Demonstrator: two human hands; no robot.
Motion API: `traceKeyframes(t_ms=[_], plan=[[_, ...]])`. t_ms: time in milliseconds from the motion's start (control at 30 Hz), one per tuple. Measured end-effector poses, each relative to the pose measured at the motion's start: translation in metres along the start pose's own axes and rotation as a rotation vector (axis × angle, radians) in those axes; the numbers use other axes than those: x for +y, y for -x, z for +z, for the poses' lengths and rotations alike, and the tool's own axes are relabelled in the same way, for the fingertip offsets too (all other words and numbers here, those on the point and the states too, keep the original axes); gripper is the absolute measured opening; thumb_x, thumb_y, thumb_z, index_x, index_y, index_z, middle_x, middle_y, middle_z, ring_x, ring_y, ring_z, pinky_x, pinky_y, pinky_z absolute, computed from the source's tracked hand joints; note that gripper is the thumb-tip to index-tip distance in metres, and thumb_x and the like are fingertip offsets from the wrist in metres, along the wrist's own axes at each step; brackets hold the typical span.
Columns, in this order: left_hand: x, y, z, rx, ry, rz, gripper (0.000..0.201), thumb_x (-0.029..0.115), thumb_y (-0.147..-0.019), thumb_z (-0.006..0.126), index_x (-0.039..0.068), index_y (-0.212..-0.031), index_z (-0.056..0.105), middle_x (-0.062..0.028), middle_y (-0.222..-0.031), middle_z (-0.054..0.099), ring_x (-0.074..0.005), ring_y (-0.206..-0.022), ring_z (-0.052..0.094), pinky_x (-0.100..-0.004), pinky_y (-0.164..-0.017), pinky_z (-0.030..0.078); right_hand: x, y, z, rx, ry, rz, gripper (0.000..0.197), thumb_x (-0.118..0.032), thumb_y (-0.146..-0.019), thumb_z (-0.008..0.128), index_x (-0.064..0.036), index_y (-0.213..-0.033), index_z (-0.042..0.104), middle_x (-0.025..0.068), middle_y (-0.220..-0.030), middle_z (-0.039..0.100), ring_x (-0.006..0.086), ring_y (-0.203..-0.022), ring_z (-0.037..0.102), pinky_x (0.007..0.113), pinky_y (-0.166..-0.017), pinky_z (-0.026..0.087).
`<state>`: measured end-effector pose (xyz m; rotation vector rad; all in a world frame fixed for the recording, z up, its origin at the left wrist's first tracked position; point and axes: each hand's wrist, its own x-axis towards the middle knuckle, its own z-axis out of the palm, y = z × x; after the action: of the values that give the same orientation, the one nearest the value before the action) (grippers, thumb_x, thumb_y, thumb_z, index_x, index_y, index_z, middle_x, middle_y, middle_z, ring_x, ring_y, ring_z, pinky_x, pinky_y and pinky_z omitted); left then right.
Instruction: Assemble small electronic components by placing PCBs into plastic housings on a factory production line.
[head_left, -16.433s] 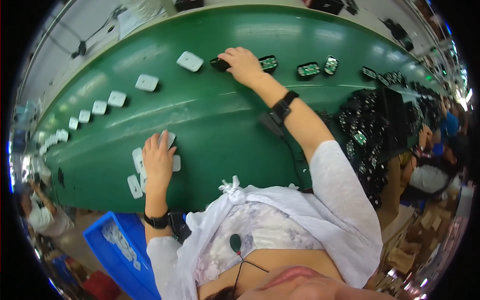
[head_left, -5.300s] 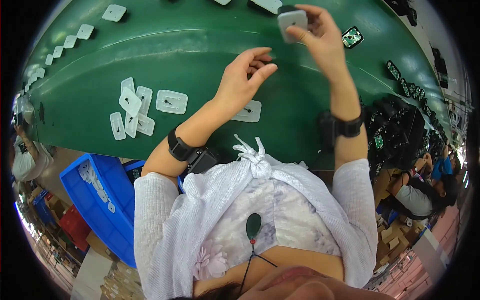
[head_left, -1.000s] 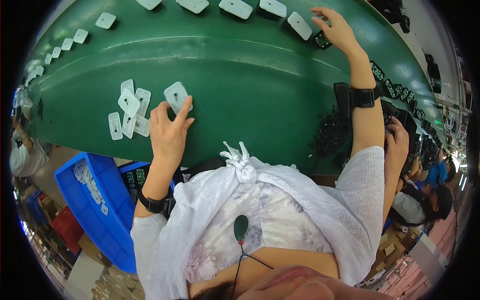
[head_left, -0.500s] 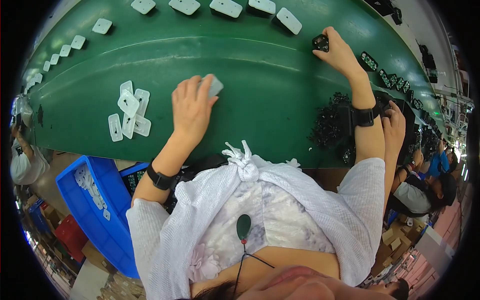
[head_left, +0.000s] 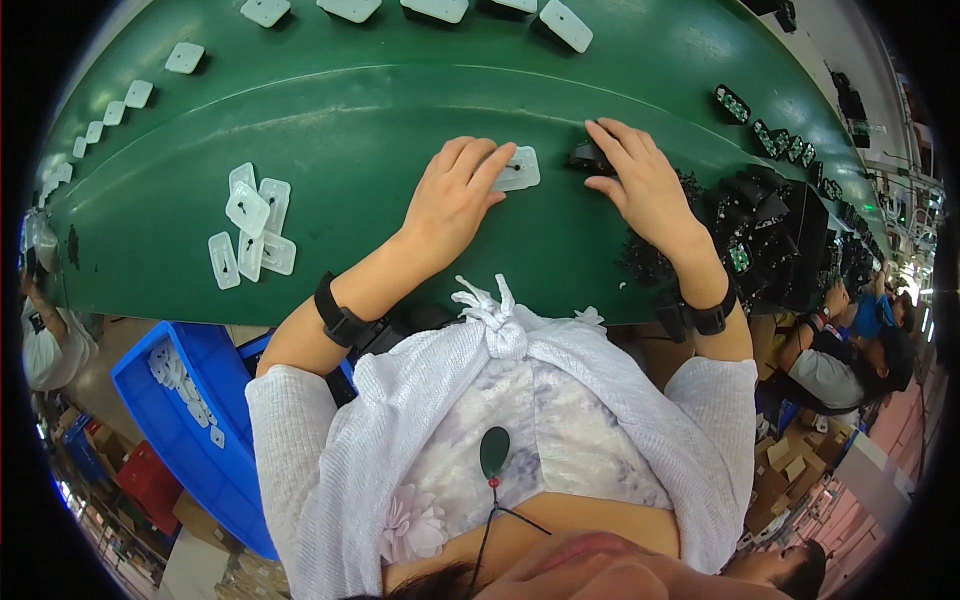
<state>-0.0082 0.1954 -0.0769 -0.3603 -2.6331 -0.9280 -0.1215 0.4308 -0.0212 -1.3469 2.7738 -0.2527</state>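
Observation:
Over the middle of the green table, my left hand (head_left: pixel 452 203) pinches a white plastic cover (head_left: pixel 520 170) between thumb and fingers, with a small dark part showing on the cover. To its right, my right hand (head_left: pixel 650 185) has its thumb and fingers around a small black housing (head_left: pixel 585 157), partly hidden by the fingers. A short gap separates the cover and the housing. Farther left, several loose white covers (head_left: pixel 248 210) lie in an overlapping group, with small dark parts on them.
White-topped units (head_left: pixel 433 10) stand spaced along the far side. Black housings with green boards (head_left: pixel 732 104) line the right. Beside my right forearm are a heap of small black parts (head_left: pixel 645 255) and piled black housings (head_left: pixel 755 215). A blue bin (head_left: pixel 215 440) holds white pieces. Co-workers sit at both sides.
My right hand has come nearer and left with the black housing. My left hand has moved right with the white cover. Another person's hand beside my right forearm is out of sight. The far units shifted left.

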Motion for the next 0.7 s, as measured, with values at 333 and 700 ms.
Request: traceKeyframes(t_ms=[333, 700], plan=[[-0.001, -0.001, 0.0, 0.022, 0.017, 0.038, 0.06, 0.004, -0.067, 0.074, 0.002, -0.123, 0.053, -0.0114, -0.114, 0.055, -0.0298, -0.107, 0.051, -0.0395, -0.095, 0.044, -0.013, 0.01, -0.013, -0.007, -0.036, 0.044, 0.056, -0.001, -0.069, 0.073, -0.0043, -0.121, 0.054, 0.013, -0.128, 0.052, 0.0323, -0.111, 0.052, 0.04, -0.093, 0.047], [-0.003, 0.004, -0.005, -0.011, 0.086, 0.026, 0.067, -0.004, -0.071, 0.068, 0.003, -0.134, 0.046, -0.013, -0.121, 0.055, -0.032, -0.11, 0.05, -0.0407, -0.098, 0.043, -0.017, 0.023, -0.007, 0.009, -0.092, -0.006, 0.044, 0.0, -0.081, 0.064, -0.0077, -0.123, 0.057, 0.0126, -0.117, 0.058, 0.0307, -0.105, 0.057, 0.038, -0.089, 0.049]])
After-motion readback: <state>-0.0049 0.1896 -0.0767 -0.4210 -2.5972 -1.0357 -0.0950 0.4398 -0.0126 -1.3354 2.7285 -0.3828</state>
